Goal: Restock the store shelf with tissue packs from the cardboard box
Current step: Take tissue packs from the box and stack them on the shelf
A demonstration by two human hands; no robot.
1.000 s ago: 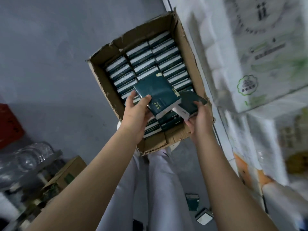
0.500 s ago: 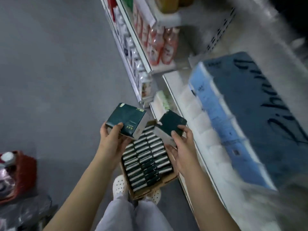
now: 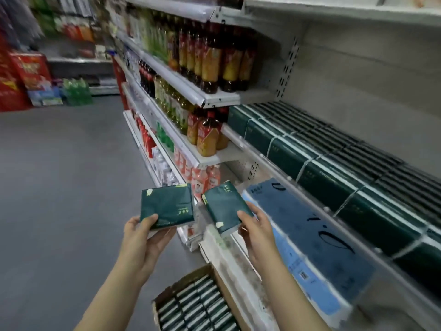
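- While the cardboard box (image 3: 181,281) sits on the floor at the foot of the shelving, boxed tissue packs (image 3: 200,306) fill it in tight rows.
- Above it, the left hand (image 3: 143,242) grips the left pack (image 3: 167,206), thumb on top.
- Just beside it, not touching, the right hand (image 3: 257,232) holds the right pack (image 3: 225,206), fingers (image 3: 259,213) curled round its edge.
- Beyond, a blue bundle (image 3: 310,240) lies on the lower shelf.
- Higher up, the store shelf (image 3: 262,160) carries shelved green packs (image 3: 286,149).
- Farther along stand drink bottles (image 3: 214,58).

Packs (image 3: 167,206) now high above box (image 3: 225,295)
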